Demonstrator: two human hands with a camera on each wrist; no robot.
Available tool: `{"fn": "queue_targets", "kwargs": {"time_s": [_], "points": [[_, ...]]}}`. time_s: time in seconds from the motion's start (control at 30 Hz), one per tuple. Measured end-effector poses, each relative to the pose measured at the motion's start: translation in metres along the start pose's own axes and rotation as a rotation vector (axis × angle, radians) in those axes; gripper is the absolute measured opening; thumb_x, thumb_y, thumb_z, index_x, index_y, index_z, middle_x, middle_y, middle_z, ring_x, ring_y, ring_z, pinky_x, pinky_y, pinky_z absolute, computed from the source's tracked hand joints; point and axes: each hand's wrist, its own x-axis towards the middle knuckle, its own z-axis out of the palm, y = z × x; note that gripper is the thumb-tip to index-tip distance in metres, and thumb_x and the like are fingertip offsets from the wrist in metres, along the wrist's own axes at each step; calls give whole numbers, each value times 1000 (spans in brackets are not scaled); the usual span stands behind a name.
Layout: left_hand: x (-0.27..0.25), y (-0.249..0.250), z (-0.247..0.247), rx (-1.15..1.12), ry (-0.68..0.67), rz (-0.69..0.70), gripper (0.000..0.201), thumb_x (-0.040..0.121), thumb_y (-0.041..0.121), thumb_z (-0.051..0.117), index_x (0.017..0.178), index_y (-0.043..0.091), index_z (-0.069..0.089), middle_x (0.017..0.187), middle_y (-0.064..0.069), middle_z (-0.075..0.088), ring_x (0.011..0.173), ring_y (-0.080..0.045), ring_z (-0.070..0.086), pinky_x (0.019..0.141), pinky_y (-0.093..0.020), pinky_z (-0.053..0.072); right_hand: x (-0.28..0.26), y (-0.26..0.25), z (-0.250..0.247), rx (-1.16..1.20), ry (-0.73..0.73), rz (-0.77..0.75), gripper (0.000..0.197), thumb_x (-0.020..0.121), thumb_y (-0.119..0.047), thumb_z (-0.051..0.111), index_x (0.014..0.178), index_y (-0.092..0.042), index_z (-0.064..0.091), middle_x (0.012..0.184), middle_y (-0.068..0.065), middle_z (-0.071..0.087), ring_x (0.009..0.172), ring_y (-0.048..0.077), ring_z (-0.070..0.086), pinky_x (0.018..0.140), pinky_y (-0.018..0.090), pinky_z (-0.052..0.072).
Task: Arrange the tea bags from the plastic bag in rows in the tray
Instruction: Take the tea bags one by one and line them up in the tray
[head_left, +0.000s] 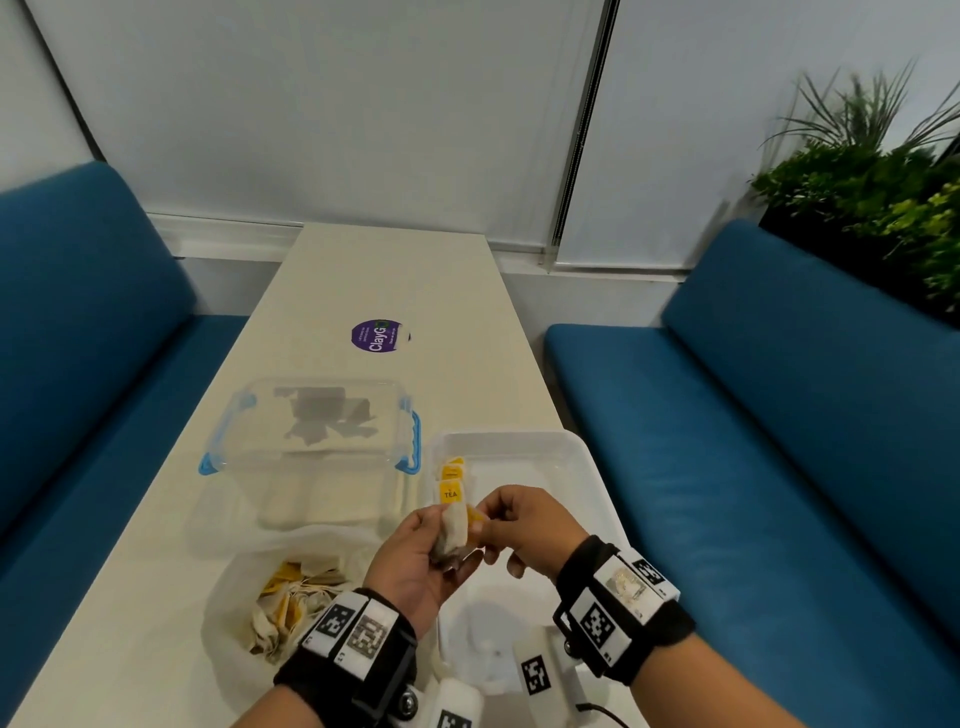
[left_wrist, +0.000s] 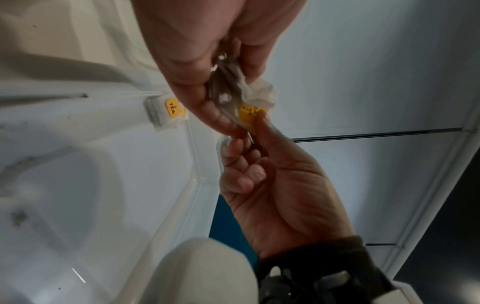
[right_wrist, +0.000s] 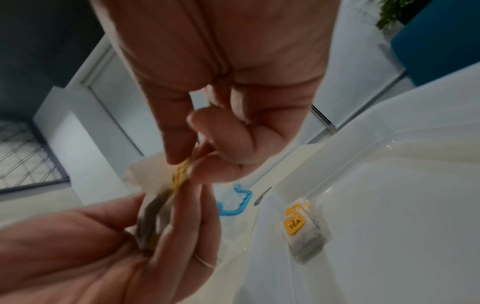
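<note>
papery white tea bag (head_left: 456, 527) held in the air between both hands, just above the near-left part of the white tray (head_left: 582, 452). left hand (head_left: 415, 564) curled round the pouch, thumb and fingers clamping its lower end; right hand (head_left: 519, 525) pinching the yellow tag (left_wrist: 248, 114) at the top, other fingers loosely curled. worth keeping the left grip light so the paper does not crumple further, and tucking the tag and string flat against the pouch before setting it down. looks like the untangling step, placement not yet begun. long axis of the held bag running roughly up and away from the person, tag end uppermost and tipped to the right, pouch seen almost edge-on from the wrists. best laid flat, tag face up, parallel to the placed tea bags (head_left: 451, 480) stacked along the tray's far-left wall, tags reading "tea". many more waiting in the plastic bag (head_left: 244, 587) on the surface (head_left: 363, 280), left of the tray and in front of the clear box (head_left: 317, 431).
</note>
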Motion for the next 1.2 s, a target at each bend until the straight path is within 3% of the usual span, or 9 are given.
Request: {"fn": "queue_targets", "kwargs": {"time_s": [0.2,0.33,0.43,0.57,0.7,0.77,1.03,1.13,1.2], "points": [[4,1,-6,-141,108,-125,28,101,16,33,125,14,48,98,-18,61,81,-29,61,54,-40,57,0,1,-5,58,98,-13,12,88,-15,63,76,-13,61,69,5,63,55,13,55,40,18,38],[2,1,-6,-101,163,-211,43,94,49,40,87,8,50,87,-13,58,78,-26,59,45,-34,57,6,-2,-9,-121,218,-126,18,91,-19,58,74,-21,56,66,-4,58,55,6,52,45,10,37],[4,0,-9,-52,158,-219,43,84,54,53,81,12,48,85,-9,56,74,-24,59,48,-31,55,11,-7,-14,-73,214,-119,19,94,-19,54,75,-21,55,69,-4,59,57,3,53,42,11,35],[4,0,-9,45,140,-202,27,75,38,68,81,16,53,76,-3,54,61,-14,51,45,-24,49,26,-6,-20,-85,199,7,19,97,-23,48,79,-18,52,77,7,63,67,22,52,42,21,35],[6,-1,-12,42,134,-188,16,71,14,69,74,13,54,65,-1,49,47,-10,46,39,-20,43,44,-5,-22,-280,176,142,15,98,-20,43,85,-15,49,65,2,56,38,3,49,35,17,32],[7,-2,-15,16,135,-175,17,74,4,64,70,14,51,61,-1,47,42,-8,47,39,-19,42,54,-2,-21,-393,135,206,11,98,-20,42,90,-14,48,65,0,54,43,3,49,40,17,35],[3,2,-20,25,153,-249,5,79,9,56,74,7,56,70,-5,59,53,-13,51,41,-19,40,95,10,2,-530,-62,320,27,93,-12,54,71,-21,41,82,2,58,79,14,68,43,15,39],[2,4,-22,31,153,-242,7,80,8,55,74,8,56,71,-6,61,57,-15,51,42,-20,40,110,12,5,-562,-53,299,32,89,-10,56,66,-25,40,73,-2,55,43,-1,60,37,14,42],[2,6,-25,24,152,-236,4,81,7,55,77,8,56,73,-7,63,57,-16,52,42,-21,41,116,14,8,-595,-20,302,31,87,-8,59,65,-25,42,68,-3,51,46,7,56,39,18,43]]}}
